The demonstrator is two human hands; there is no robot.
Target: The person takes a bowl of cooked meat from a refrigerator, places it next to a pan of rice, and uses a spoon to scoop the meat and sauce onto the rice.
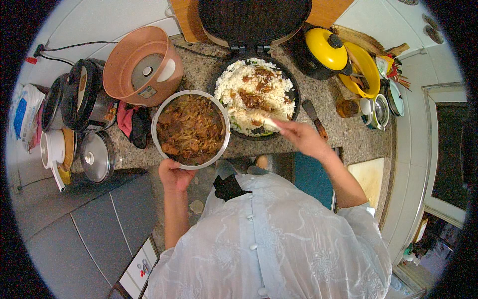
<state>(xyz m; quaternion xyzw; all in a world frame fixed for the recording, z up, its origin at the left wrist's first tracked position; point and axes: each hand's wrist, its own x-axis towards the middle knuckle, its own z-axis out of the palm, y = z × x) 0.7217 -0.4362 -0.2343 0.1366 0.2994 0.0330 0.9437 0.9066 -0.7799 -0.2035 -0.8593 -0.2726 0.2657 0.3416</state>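
My left hand (177,175) grips the near rim of a round bowl (223,149) and holds it up beside the electric griddle. Brown cooked food in shreds and chunks (190,129) covers the inside of the bowl. In my right hand (302,136) is a pale utensil (272,122), blurred, its far end over the rice. White rice (233,84) is heaped on the lower plate of the griddle (297,101), with brown food on top in patches and bits of green at the edge. The griddle's ridged black lid (254,18) stands raised behind.
Left of the griddle are a pink-orange pot-like container (112,80), a dark cooker (80,97), a cloth (130,121) and a metal lid (98,157). On the right lie a knife (315,117), a yellow-lidded pot (325,52), a jar (347,108) and a cutting board (368,181).
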